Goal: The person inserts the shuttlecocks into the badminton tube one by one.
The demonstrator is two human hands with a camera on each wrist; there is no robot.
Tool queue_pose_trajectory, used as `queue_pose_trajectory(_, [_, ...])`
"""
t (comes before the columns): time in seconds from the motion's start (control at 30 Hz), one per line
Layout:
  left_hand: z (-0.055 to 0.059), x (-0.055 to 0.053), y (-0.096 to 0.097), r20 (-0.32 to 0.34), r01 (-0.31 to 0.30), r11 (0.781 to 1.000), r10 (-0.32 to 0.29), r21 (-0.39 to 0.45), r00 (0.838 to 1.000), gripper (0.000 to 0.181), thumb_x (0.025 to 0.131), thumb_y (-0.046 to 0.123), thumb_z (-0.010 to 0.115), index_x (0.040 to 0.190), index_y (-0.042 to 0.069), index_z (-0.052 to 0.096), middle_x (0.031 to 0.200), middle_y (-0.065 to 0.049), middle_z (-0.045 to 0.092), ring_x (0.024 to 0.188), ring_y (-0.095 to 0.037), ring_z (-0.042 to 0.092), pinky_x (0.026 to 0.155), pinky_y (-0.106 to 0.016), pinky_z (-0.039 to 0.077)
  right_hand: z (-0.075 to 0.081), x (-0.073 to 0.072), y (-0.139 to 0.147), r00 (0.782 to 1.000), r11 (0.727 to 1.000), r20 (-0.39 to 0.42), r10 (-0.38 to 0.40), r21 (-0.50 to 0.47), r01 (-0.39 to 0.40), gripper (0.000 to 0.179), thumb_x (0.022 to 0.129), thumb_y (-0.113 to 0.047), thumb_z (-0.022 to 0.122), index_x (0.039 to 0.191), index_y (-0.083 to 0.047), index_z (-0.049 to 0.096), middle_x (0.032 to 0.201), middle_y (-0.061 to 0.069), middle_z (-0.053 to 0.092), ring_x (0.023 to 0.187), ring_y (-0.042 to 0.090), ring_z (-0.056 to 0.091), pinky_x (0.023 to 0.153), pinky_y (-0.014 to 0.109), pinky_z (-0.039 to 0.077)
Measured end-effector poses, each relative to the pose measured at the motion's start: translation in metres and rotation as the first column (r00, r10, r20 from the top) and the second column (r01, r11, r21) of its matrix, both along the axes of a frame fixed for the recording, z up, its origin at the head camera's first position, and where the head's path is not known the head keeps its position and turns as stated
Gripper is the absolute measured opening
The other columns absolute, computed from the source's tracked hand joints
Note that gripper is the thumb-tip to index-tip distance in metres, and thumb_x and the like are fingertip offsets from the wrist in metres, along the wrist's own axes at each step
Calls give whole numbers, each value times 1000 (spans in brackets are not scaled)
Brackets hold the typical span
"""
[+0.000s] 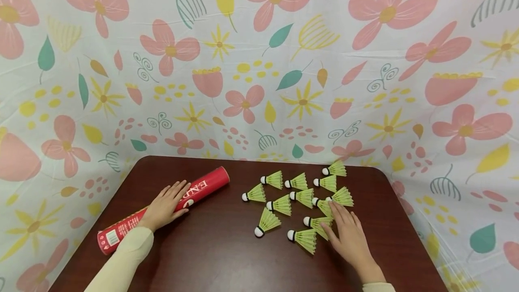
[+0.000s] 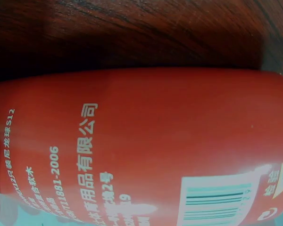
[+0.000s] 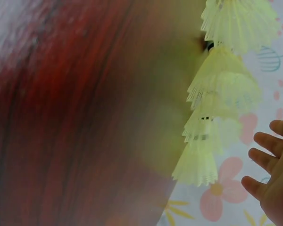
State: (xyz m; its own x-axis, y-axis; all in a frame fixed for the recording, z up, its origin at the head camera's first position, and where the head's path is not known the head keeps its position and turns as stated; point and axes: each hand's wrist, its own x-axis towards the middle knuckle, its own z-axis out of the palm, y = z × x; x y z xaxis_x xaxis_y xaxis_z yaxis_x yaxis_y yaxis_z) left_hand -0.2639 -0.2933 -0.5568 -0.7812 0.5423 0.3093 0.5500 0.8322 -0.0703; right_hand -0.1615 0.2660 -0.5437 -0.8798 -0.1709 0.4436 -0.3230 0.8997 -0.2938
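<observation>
A red shuttlecock tube [image 1: 211,184] with white lettering lies slantwise on the left of the table. My left hand [image 1: 165,205] rests on its middle with the fingers laid out straight. Printed text and a barcode [image 2: 217,200] show on the tube's side in the left wrist view. Several yellow shuttlecocks [image 1: 302,198] with white heads lie scattered on the right. My right hand [image 1: 349,234] is over the near right of this group, its fingers extended; whether they touch the closest shuttlecock [image 1: 317,225] I cannot tell. In the right wrist view the fingers are spread beside other shuttlecocks [image 3: 198,162].
The dark brown wooden table [image 1: 211,256] has rounded far corners. A white cloth [image 1: 259,148] printed with flowers and leaves hangs behind it and along both sides. One shuttlecock [image 1: 335,169] lies close to the far edge.
</observation>
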Motion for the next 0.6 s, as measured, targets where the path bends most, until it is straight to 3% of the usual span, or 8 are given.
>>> queue_pose_trajectory(0.27, [2,0,1,22,7,1000,-6,-13,1000,85,82,42,73,149,6,33,149,-17,39,134,-34,40,108,-50,35,-4,-4,9,999,996,18,-46,-70,48,56,95,-31,60,137,2,47,136,24,50,125,42,43,100,63,29])
queue_pose_trajectory(0.6, [2,3,3,11,31,998,-32,49,999,86,79,36,78,148,5,36,147,-19,41,132,-36,43,100,-50,43,-12,-11,15,993,992,95,-75,-90,84,52,98,-31,54,135,6,49,133,28,51,124,45,44,99,63,30])
